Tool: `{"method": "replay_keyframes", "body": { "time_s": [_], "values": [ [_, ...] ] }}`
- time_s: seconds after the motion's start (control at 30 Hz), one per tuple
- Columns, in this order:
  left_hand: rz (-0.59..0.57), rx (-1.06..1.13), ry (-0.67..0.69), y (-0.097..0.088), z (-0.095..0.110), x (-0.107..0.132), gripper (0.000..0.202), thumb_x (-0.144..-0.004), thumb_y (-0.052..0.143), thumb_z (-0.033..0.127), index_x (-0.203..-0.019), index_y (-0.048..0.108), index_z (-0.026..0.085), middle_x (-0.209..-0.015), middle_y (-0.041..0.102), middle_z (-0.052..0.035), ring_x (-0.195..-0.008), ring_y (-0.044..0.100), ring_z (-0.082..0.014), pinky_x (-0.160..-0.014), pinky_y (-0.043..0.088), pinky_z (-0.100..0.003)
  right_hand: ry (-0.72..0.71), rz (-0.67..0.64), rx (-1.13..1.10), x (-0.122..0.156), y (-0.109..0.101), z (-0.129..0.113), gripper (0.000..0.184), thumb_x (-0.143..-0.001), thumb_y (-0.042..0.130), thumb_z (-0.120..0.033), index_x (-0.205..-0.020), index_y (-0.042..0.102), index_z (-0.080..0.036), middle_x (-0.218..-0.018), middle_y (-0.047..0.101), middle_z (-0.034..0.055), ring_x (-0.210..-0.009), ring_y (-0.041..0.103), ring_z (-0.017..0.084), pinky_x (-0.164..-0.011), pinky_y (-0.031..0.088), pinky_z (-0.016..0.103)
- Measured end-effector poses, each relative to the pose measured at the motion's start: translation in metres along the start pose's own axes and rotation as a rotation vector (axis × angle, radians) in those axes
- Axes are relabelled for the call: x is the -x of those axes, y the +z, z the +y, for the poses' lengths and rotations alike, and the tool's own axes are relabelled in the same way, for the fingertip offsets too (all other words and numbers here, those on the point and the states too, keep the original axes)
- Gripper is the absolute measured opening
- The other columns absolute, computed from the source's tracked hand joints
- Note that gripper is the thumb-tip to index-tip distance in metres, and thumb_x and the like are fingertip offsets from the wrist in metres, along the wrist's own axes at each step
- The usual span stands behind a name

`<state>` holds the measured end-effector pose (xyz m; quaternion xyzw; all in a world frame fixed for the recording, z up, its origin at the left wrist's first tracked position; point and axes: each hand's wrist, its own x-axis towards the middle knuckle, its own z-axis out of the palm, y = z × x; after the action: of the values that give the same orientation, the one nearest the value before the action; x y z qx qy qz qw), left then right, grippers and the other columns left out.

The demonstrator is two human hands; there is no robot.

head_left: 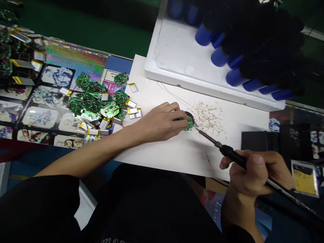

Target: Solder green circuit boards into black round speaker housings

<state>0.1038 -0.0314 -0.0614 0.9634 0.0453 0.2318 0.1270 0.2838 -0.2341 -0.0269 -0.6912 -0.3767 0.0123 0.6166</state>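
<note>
My right hand is closed around the black handle of a soldering iron. Its metal tip points up and left and meets, or nearly meets, the edge of a green circuit board. That board appears to sit in a dark round housing, partly covered by my fingers. My left hand grips this piece from the left, fingers curled over it, just above the white sheet. Left of my forearm lies a pile of green circuit boards with small silver batteries wired to them.
Behind my hands stands a white foam tray with several blue-and-black cylinders. Tan crumbs and a thin wire lie on the sheet. More boards with batteries are at far left. A small case with a yellow pad sits at right.
</note>
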Motion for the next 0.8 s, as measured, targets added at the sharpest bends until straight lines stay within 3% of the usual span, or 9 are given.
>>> {"method": "replay_keyframes", "body": {
  "time_s": [0.13,0.33,0.53,0.7,0.8],
  "values": [
    [0.008,-0.009,-0.002,0.0,0.0,0.0,0.018,-0.109,0.054,0.018,-0.103,0.071,0.021,-0.115,0.079,-0.0027,-0.099,0.06,-0.0199,-0.079,0.043,-0.035,0.006,0.051,-0.035,-0.007,0.0,0.004,0.026,-0.087,0.074,-0.034,-0.068,0.062,-0.02,-0.06,0.063,-0.005,-0.034,0.059,0.016,-0.027,0.043,0.029],
    [0.015,-0.003,-0.001,-0.001,0.001,-0.001,0.018,-0.109,0.054,0.017,-0.103,0.07,0.021,-0.114,0.078,-0.0024,-0.099,0.061,-0.0198,-0.078,0.043,-0.035,0.016,0.084,-0.102,-0.006,-0.004,0.029,0.024,-0.088,0.076,-0.039,-0.078,0.066,-0.02,-0.061,0.064,-0.006,-0.036,0.06,0.016,-0.028,0.042,0.027],
    [-0.021,0.011,-0.01,-0.001,0.001,-0.001,0.018,-0.109,0.054,0.019,-0.103,0.07,0.02,-0.117,0.078,-0.004,-0.1,0.061,-0.0207,-0.082,0.047,-0.035,0.146,-0.025,-0.101,0.009,-0.01,0.062,0.034,-0.082,0.089,-0.035,-0.104,0.069,-0.019,-0.079,0.077,-0.0001,-0.058,0.073,0.018,-0.055,0.06,0.032],
    [-0.033,0.079,-0.007,-0.004,-0.001,0.0,0.017,-0.109,0.055,0.019,-0.104,0.071,0.019,-0.115,0.079,-0.0044,-0.1,0.062,-0.0203,-0.086,0.05,-0.034,0.157,-0.016,-0.018,0.012,-0.005,0.066,0.033,-0.089,0.084,-0.043,-0.098,0.065,-0.019,-0.069,0.073,-0.0022,-0.054,0.073,0.018,-0.056,0.061,0.032],
    [-0.012,0.133,-0.015,-0.006,-0.003,0.0,0.015,-0.109,0.057,0.02,-0.106,0.071,0.019,-0.114,0.079,-0.004,-0.099,0.063,-0.0202,-0.088,0.052,-0.034,0.173,-0.043,0.01,0.012,-0.003,0.065,0.035,-0.089,0.085,-0.045,-0.101,0.066,-0.018,-0.075,0.078,0.002,-0.061,0.077,0.02,-0.06,0.064,0.033]
  ]
}}
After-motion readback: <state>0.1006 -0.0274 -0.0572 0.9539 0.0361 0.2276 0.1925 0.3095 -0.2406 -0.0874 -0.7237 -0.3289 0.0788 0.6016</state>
